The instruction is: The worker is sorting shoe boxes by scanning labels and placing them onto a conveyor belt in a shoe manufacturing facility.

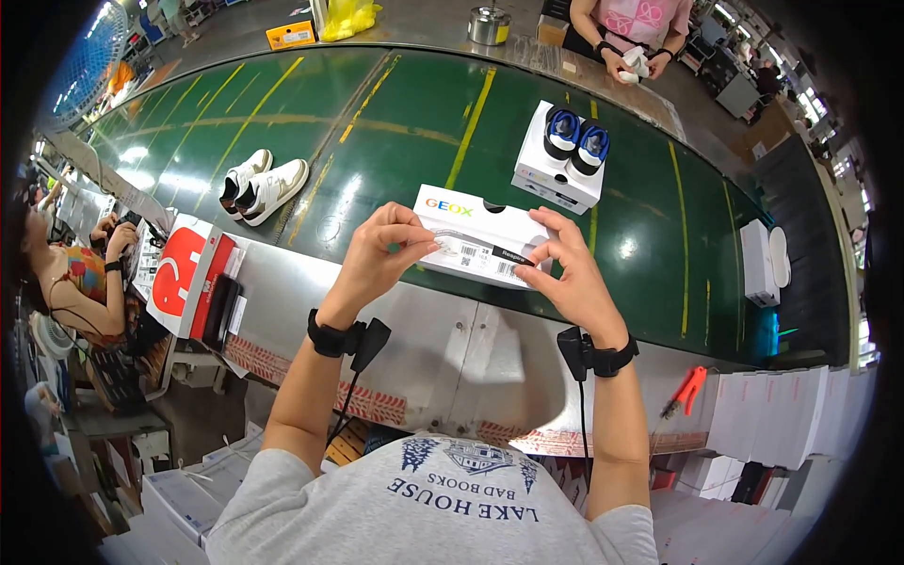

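Note:
In front of me a white shoebox [485, 224] lies on the green conveyor belt, its label side turned toward me. My left hand [386, 247] is at the box's left end, thumb and forefinger pinched together beside the label; what they hold, if anything, is too small to make out. At the right end, my right hand [573, 273] grips the box, with fingers at the top edge and thumb by the label's corner. Farther right, a pair of small blue, black and white shoes [577, 138] stands on another white shoebox [556, 184].
White sneakers [268, 186] sit on the belt [377, 179] to the left. A red and white shoebox [188, 278] stands beside a seated person. Orange-handled pliers [686, 391] lie at the right edge. A white box [756, 264] is farther right. Another person works across the belt.

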The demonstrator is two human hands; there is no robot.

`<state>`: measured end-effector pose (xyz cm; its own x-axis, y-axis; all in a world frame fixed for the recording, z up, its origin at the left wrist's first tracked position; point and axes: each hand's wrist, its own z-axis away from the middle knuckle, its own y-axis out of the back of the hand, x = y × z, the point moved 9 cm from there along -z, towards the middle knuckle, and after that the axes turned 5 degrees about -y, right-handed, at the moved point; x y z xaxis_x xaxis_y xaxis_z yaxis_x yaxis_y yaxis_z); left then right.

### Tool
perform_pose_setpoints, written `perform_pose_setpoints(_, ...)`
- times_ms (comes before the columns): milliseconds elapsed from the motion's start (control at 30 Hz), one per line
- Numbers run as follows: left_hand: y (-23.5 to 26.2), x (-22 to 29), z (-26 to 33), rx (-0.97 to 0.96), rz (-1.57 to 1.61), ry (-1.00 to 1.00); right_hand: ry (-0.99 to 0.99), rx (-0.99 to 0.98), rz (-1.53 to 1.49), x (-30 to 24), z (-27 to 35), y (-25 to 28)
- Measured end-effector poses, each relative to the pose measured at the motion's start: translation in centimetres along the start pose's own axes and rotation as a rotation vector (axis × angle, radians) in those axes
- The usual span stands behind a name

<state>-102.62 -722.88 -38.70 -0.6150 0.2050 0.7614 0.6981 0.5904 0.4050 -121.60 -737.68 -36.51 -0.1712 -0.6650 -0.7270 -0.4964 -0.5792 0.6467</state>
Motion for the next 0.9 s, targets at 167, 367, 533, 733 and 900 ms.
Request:
perform_pose_setpoints(167,-0.2,-0.3,0.3,0.000,0.005,0.029,-0.021,-0.018,-0.011,0.2,0.1,-0.2)
perform_pose_setpoints(367,-0.4,-0.2,0.3,0.007,-0.010,-0.011,-0.067,-0.022,-0.079,0.3,0.1,-0.2)
perform_pose_setpoints(533,-0.6,-0.7,0.3,0.009,0.028,0.023,-0.029,-0.016,-0.051,0.5,0.0,-0.2)
perform_pose_setpoints(733,-0.9,-0.9,0.3,-0.009,0.015,0.024,-0.056,-0.045,-0.088,0.6,0.0,-0.3)
perform_pose_setpoints(900,-1.0,-1.2,0.5,-0.014,0.002,0.029,-0.035,-0.040,-0.069,0.8,0.0,-0.5)
